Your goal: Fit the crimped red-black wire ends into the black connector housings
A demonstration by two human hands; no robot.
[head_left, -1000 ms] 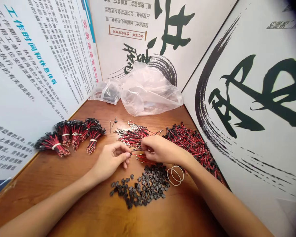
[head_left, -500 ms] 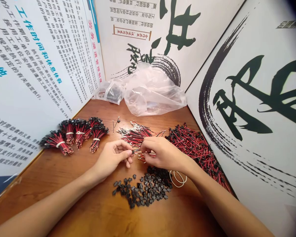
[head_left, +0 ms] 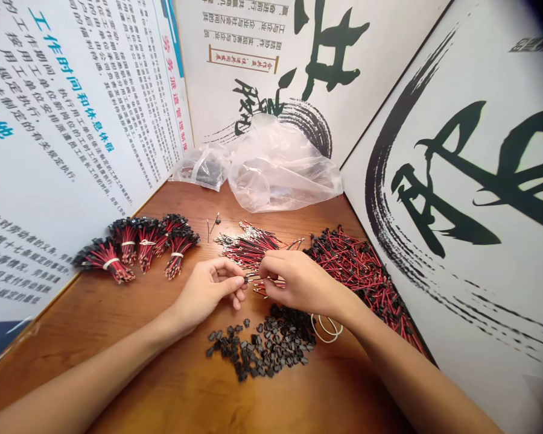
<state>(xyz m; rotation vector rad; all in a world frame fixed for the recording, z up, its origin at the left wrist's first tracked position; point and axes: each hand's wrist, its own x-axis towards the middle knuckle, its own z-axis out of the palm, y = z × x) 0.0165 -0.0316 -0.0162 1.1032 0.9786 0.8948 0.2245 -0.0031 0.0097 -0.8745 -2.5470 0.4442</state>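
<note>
Between thumb and fingertips, my left hand (head_left: 219,283) pinches a small black connector housing (head_left: 246,279). My right hand (head_left: 287,277) is closed just to its right, its fingertips around a thin wire whose end points at the housing; much of that wire is hidden by the fingers. Behind both hands lies a pile of loose red and black wires (head_left: 248,244) with bare metal ends. On the near side, loose black connector housings (head_left: 271,346) are spread over the wooden table (head_left: 172,386).
Several banded wire bundles (head_left: 176,247) stand at the left. A large heap of red and black wires with connectors (head_left: 362,277) lines the right wall. Pale rubber bands (head_left: 328,328) lie near my right wrist. Clear plastic bags (head_left: 280,169) rest at the back, against printed panels.
My left hand has shifted very slightly right with the housing, closer to the right fingertips. My right hand stays almost in place.
</note>
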